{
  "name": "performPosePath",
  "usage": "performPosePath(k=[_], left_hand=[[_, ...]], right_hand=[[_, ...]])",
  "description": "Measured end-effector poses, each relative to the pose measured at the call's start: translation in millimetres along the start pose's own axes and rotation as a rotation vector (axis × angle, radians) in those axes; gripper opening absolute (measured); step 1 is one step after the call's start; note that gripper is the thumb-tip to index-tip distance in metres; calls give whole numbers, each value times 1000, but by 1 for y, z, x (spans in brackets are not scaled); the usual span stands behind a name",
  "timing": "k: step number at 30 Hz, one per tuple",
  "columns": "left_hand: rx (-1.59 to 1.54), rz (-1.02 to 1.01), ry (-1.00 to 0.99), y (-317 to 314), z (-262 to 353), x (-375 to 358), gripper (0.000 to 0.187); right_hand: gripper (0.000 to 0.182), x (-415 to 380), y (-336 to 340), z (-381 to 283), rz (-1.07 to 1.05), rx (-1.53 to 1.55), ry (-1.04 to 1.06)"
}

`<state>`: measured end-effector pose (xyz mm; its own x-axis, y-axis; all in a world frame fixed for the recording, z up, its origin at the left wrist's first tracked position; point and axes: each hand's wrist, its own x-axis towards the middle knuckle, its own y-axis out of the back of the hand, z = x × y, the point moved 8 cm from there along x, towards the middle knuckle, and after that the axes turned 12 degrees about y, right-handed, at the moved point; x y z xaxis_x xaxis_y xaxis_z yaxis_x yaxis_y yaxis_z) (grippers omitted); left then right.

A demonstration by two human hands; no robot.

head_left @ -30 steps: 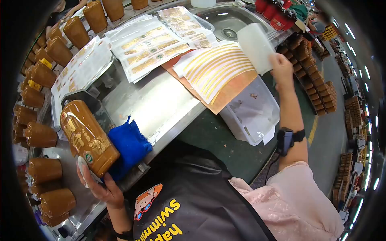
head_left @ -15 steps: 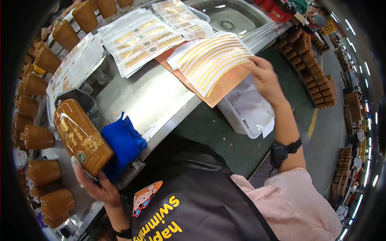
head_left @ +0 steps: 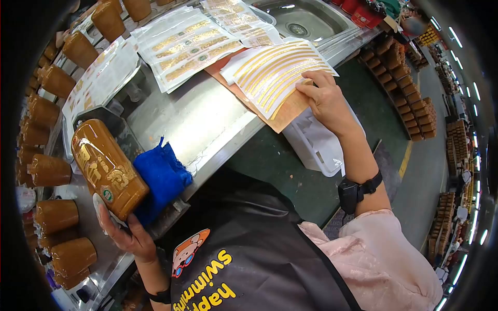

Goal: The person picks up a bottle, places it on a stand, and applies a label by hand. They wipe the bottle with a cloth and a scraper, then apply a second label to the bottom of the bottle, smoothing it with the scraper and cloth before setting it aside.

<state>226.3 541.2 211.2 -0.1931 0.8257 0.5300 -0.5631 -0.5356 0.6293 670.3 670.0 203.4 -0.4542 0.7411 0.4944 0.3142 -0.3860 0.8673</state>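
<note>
The left hand point(head_left: 124, 233), at about 7 o'clock in the view, cups the base of a glossy brown ceramic bottle point(head_left: 108, 168) with gold lettering; the palm is under the bottom end and the fingers curl up around its lower edge, so the hand is closed on it. The bottle lies tilted, its neck toward 11 o'clock, and its side touches a crumpled blue cloth point(head_left: 163, 179) just at its 3 o'clock, on the steel worktable point(head_left: 199, 127). The right hand point(head_left: 324, 101), at about 2 o'clock, lies on the near corner of a sheet of curved gold strip stickers point(head_left: 277, 72), fingers bent and pressing down with the fingertips on the sheet; whether a strip is pinched between them cannot be told. The sheet rests on an orange-brown backing board point(head_left: 290, 111) that overhangs the table edge above a white plastic bin point(head_left: 316, 150). Toward 12 o'clock lie sheets of gold labels point(head_left: 189, 44); a row of matching brown bottles point(head_left: 49, 171) lines the table from 9 to 11 o'clock.
</note>
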Motion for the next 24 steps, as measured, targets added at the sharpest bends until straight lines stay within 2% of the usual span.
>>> performPosePath(k=[5, 11, 14, 20, 23, 24], left_hand=[[7, 14, -3, 1, 0, 1, 53], [20, 20, -1, 1, -2, -1, 53], [-3, 20, -1, 1, 0, 1, 54], [-51, 20, 17, 0, -2, 2, 55], [-187, 37, 88, -2, -6, 5, 64], [-123, 13, 94, -5, -5, 6, 67]], right_hand=[[24, 1, 1, -3, -49, 32, 62], [19, 8, 2, 0, 15, 181, -16], [22, 13, -4, -19, -129, 155, 50], [13, 17, -8, -18, -106, 279, 58], [11, 20, -8, -20, -112, 312, 36], [10, 21, -5, -23, -108, 319, 25]])
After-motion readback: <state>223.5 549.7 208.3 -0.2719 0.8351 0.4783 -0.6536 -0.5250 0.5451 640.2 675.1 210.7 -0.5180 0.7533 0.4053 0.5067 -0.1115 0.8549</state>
